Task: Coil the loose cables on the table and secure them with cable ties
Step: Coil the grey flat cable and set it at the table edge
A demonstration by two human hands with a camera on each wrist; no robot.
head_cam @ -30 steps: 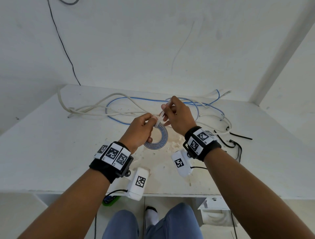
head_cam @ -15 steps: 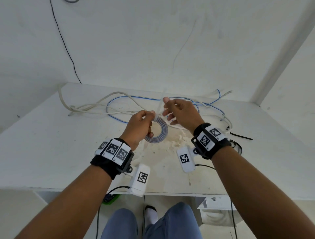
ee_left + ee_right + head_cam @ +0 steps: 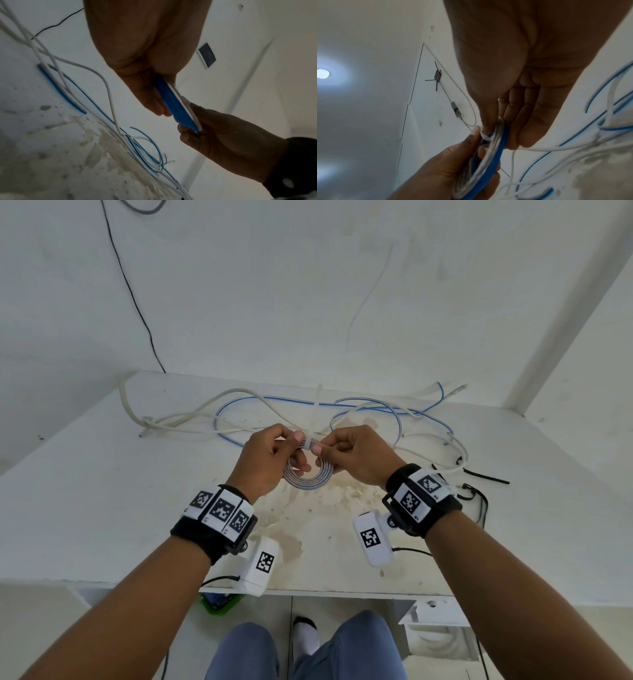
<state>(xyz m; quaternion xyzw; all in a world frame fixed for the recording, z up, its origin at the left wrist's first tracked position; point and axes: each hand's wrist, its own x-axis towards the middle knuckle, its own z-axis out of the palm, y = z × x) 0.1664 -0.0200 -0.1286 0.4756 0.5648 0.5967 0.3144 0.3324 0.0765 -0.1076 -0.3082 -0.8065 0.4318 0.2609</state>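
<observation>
Plainly, both hands were clamped on the coiled cable (image 3: 308, 475), lifted just above the worktop (image 3: 102, 501). The left hand (image 3: 267, 463) and right hand (image 3: 356, 457) pinched it either side of a white cable tie (image 3: 309, 444) wrapped round its top. Beyond them, loose white and blue cables (image 3: 239, 412) sprawled across the worktop's far side.

No readable words, brands or numbers appear in any view. The only signs are black-and-white square marker codes on the white wristbands (image 3: 222, 511) and (image 3: 418, 494) and on the wrist cameras (image 3: 261, 563) and (image 3: 372, 538). A dark wall plate (image 3: 207, 55) carries a mark too small to read.
</observation>
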